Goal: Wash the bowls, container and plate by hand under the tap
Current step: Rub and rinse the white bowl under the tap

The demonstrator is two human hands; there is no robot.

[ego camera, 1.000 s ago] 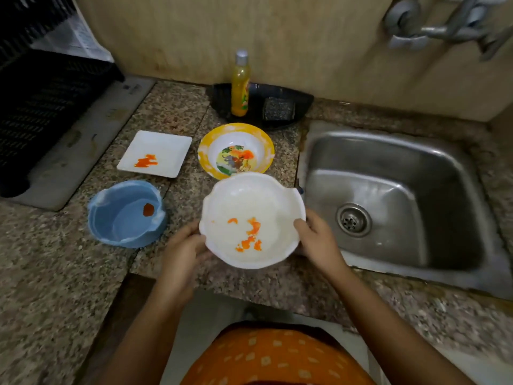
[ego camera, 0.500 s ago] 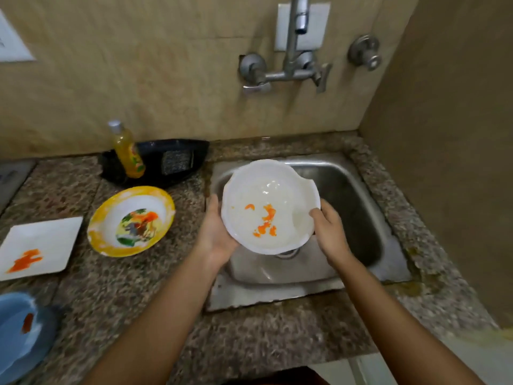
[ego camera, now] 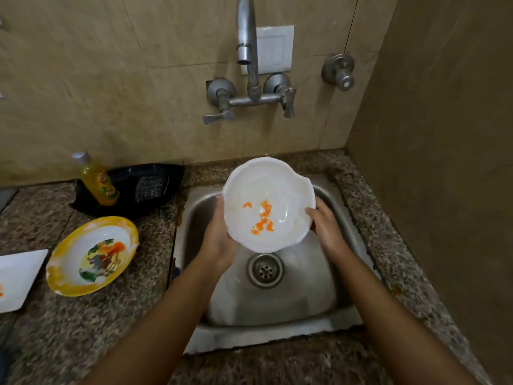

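Observation:
A white bowl (ego camera: 280,190) with orange smears inside hangs over the steel sink (ego camera: 319,307), tilted toward me. My left hand (ego camera: 219,234) grips its left rim and my right hand (ego camera: 326,226) grips its right rim. The tap spout (ego camera: 245,37) is above the bowl, and no water runs from it. On the counter to the left lie a yellow-rimmed bowl (ego camera: 59,262) with coloured smears and a white square plate (ego camera: 19,276), cut off by the frame's left edge. The blue container is out of view.
A yellow soap bottle (ego camera: 97,182) stands in a black tray (ego camera: 163,173) that also holds a scrubber (ego camera: 148,184), behind the yellow bowl. Two tap levers (ego camera: 218,118) sit below the spout. A side wall (ego camera: 444,134) closes the right. The drain (ego camera: 265,269) lies below the bowl.
Both hands lifted the white bowl off the counter and carried it right, over the sink. My view turned right with it, and the blue container left the frame.

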